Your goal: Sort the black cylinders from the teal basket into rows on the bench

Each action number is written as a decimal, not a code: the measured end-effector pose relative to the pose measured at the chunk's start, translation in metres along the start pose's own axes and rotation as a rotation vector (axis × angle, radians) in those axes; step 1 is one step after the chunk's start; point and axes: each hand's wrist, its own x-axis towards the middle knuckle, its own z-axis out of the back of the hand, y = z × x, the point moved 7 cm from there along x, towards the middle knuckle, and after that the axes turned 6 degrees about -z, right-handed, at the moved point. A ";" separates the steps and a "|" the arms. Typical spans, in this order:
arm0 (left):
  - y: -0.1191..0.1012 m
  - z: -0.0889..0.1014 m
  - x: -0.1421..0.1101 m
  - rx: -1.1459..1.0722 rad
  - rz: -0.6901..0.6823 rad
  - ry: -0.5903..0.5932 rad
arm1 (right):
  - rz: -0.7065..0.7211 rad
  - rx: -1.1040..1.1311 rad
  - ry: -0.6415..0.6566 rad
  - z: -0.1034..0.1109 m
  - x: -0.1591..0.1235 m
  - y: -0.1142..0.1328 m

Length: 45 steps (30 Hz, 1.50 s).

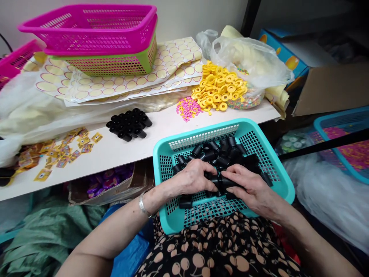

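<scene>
A turquoise basket (170, 144) rests on my lap against the table edge, with many black plastic cylinders (215, 146) lying loose inside. Both my hands are down in it. My left hand (196, 175) is closed with thumb and fingers around a black cylinder. Facing it, my right hand (245, 182) grips another black cylinder, and the two pieces meet end to end or nearly so; I cannot tell if they are joined. On the table to the left stands a tight group of upright black cylinders (128, 123).
Yellow ring-shaped pieces (219, 86) lie heaped beside small pink and yellow bits (188, 108). Gold-coloured packets (62, 150) are scattered at left. Stacked magenta and green baskets (147, 29) sit on sticker sheets (173, 61). A cardboard box (331, 90) stands at right.
</scene>
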 end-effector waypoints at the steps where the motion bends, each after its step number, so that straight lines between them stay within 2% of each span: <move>1: 0.002 0.000 0.000 -0.024 0.043 -0.009 | 0.003 -0.005 0.021 -0.002 0.001 0.001; 4: 0.001 0.005 0.000 -0.116 0.080 -0.070 | -0.005 0.062 -0.020 -0.002 0.004 0.003; 8: -0.006 0.016 -0.004 -0.280 -0.052 -0.221 | -0.071 0.208 -0.216 0.006 0.006 -0.005; 11: -0.006 0.019 -0.011 -0.292 -0.181 -0.359 | -0.101 0.291 -0.259 0.004 0.007 -0.010; 16: -0.006 0.008 -0.019 -0.230 -0.280 -0.399 | -0.157 0.504 -0.302 -0.006 0.010 -0.014; 20: -0.012 0.013 -0.023 -0.143 -0.314 -0.438 | -0.244 0.735 -0.333 -0.018 0.014 -0.017; 23: -0.015 0.014 -0.026 -0.133 -0.360 -0.416 | -0.243 0.831 -0.333 -0.026 0.017 -0.016; 25: -0.016 0.015 -0.031 -0.121 -0.377 -0.441 | -0.233 0.814 -0.295 -0.032 0.019 -0.014; 27: -0.018 0.019 -0.040 -0.123 -0.405 -0.493 | -0.217 0.704 -0.247 -0.036 0.022 -0.011; 29: -0.019 0.029 -0.054 -0.119 -0.417 -0.598 | -0.171 0.539 -0.234 -0.035 0.025 -0.007; 30: -0.018 0.038 -0.063 -0.101 -0.397 -0.693 | -0.140 0.459 -0.251 -0.032 0.026 -0.005; 34: 0.006 0.085 -0.114 0.041 -0.173 -1.216 | -0.102 0.234 -0.298 -0.021 0.028 -0.011; 36: 0.026 0.104 -0.134 0.080 -0.086 -1.381 | -0.120 0.136 -0.303 -0.016 0.027 -0.024; 41: 0.097 0.137 -0.160 0.084 0.170 -1.570 | -0.092 -0.231 -0.270 -0.010 0.025 -0.051; 45: 0.145 0.163 -0.172 0.164 0.343 -1.658 | -0.046 -0.350 -0.226 -0.002 0.027 -0.044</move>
